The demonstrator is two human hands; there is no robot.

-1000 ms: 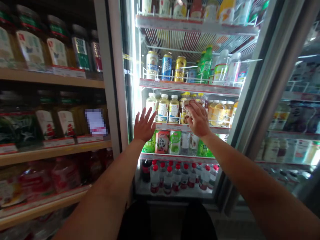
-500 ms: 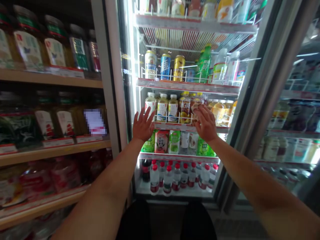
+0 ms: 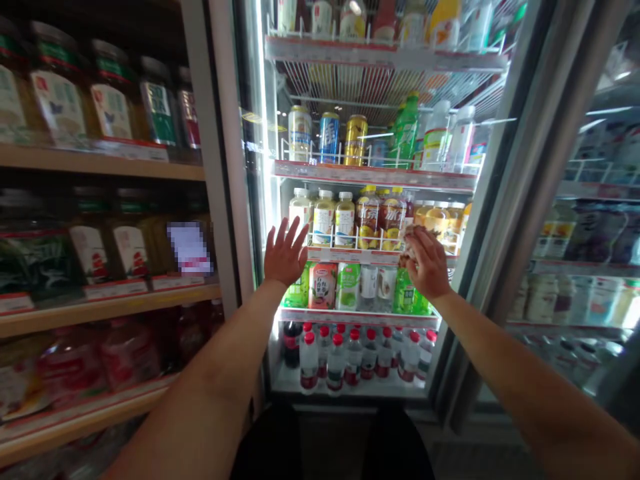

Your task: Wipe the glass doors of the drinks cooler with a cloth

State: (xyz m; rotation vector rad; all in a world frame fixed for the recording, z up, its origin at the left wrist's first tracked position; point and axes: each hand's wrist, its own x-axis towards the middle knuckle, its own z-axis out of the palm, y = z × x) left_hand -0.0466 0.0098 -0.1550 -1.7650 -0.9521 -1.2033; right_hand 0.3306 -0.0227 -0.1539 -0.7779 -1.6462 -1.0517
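My left hand [image 3: 286,255] is spread with its fingers apart, flat against the glass door of a lit drinks cooler. My right hand [image 3: 428,261] presses a crumpled, pale-and-brown cloth [image 3: 411,241] to the same glass, fingers closed over it. Much of the cloth is hidden beneath the fingers. Behind the glass, near my right hand, stand dark tea bottles with yellow caps [image 3: 393,215]. Light-labelled bottles with white caps [image 3: 323,220] are just right of my left hand.
On the left, a wooden shelf unit [image 3: 120,163] holds rows of bottles. A vertical metal door frame [image 3: 540,200] stands to the right, with another cooler beyond. Red-capped water bottles [image 3: 336,363] fill the cooler's bottom. My dark-clothed knees [image 3: 270,443] are low in front.
My right hand has slid right and a little down across the glass with the cloth, uncovering a dark tea bottle. My left hand stays in nearly the same place.
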